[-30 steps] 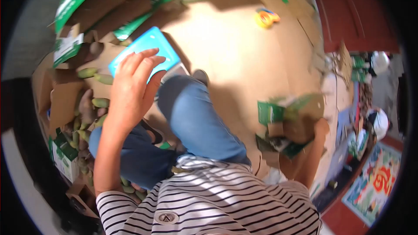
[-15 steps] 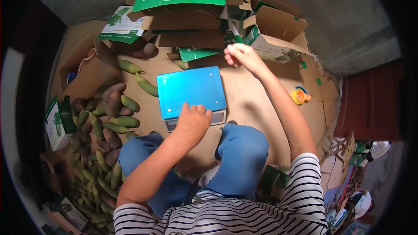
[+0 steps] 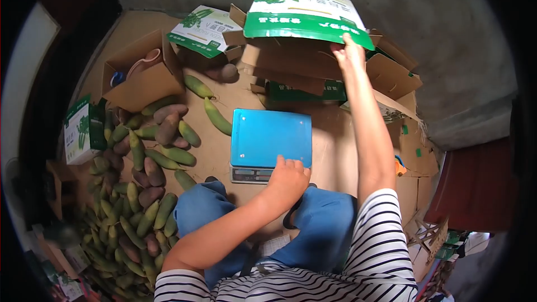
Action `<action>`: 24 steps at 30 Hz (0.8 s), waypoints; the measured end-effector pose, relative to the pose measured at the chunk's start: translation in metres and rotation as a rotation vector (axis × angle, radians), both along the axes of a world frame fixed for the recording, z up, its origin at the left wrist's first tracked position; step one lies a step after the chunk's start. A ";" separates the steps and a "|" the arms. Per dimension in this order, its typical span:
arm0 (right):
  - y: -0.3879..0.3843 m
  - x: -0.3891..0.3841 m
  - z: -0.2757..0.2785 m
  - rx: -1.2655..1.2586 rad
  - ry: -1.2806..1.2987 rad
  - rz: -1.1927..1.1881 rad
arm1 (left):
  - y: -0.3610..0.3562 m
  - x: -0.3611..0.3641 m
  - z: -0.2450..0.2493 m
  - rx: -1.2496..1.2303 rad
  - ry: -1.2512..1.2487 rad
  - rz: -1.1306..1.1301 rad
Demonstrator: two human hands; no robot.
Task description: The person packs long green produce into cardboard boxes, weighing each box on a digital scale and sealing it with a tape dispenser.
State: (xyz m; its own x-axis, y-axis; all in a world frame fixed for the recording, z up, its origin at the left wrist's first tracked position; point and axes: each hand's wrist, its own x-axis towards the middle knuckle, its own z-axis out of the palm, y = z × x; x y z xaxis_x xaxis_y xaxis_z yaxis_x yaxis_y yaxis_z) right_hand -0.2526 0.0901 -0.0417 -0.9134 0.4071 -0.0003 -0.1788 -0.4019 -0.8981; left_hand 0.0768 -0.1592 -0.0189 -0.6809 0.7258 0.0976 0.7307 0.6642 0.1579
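Observation:
A scale with a blue top [image 3: 271,137] stands on the cardboard-covered floor in front of my knees. My left hand [image 3: 288,179] rests at the scale's near right edge, fingers lying on the blue plate and holding nothing. Farther out, my right hand [image 3: 351,55] grips the green lower edge of a box flap [image 3: 307,14], its thumb on the printed face and its other fingers partly hidden beneath. The flap belongs to an open cardboard box [image 3: 291,64] beyond the scale. Two long green radishes [image 3: 217,116] lie left of the scale.
On the left are a large pile of green and reddish radishes [image 3: 134,212], a brown box with items inside [image 3: 144,72] and a green-white box [image 3: 84,131]. More opened boxes [image 3: 391,75] stand at the back right. An orange object [image 3: 399,166] lies beyond my right arm.
My right hand has reached forward and taken hold of the flap, which is now turned to the right. My left hand stays at the scale, now nearer its right corner. The view has shifted.

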 end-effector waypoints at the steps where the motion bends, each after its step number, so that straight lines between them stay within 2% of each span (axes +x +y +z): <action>1: 0.006 0.035 0.030 0.117 -0.012 -0.020 | -0.001 0.000 0.003 0.020 0.016 -0.013; 6: 0.044 0.163 0.170 0.627 0.034 0.077 | -0.003 0.004 0.014 0.046 -0.017 -0.042; 9: 0.054 0.189 0.212 0.801 0.132 0.149 | -0.002 0.003 0.009 0.003 -0.047 -0.034; 11: 0.031 0.204 0.220 0.907 0.211 0.202 | -0.004 0.003 0.007 -0.078 -0.115 -0.026; 12: 0.011 0.211 0.219 0.951 0.258 0.240 | -0.006 0.003 0.006 -0.121 -0.152 -0.018; 13: -0.016 0.223 0.215 1.059 0.192 0.233 | -0.007 0.002 0.002 -0.172 -0.139 -0.003; 14: -0.041 0.230 0.200 1.291 0.204 0.134 | -0.007 0.002 -0.004 -0.223 -0.124 0.010; 16: -0.087 0.248 0.165 1.450 0.327 0.293 | -0.009 -0.001 -0.011 -0.300 -0.072 0.050; 18: -0.115 0.252 0.103 1.616 0.437 0.359 | -0.011 -0.002 -0.017 -0.356 -0.016 0.100; 20: -0.138 0.261 0.071 1.614 0.451 0.460 | -0.010 -0.004 -0.022 -0.450 -0.057 0.155; 22: -0.151 0.262 0.064 1.647 0.458 0.558 | -0.013 -0.008 -0.017 -0.499 -0.155 0.153; 23: -0.157 0.266 0.063 1.724 0.541 0.554 | -0.014 -0.009 -0.022 -0.493 -0.221 0.132; 24: -0.159 0.268 0.060 1.741 0.503 0.656 | -0.014 -0.010 -0.023 -0.471 -0.295 0.112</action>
State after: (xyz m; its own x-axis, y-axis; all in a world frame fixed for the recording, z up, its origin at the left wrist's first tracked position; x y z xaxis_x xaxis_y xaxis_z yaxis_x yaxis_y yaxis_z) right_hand 0.0152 -0.0692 0.0180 -0.6876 -0.6861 0.2378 -0.7259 0.6424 -0.2457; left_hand 0.0672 -0.1732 -0.0421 -0.7054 0.5671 -0.4253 0.6220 0.7829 0.0123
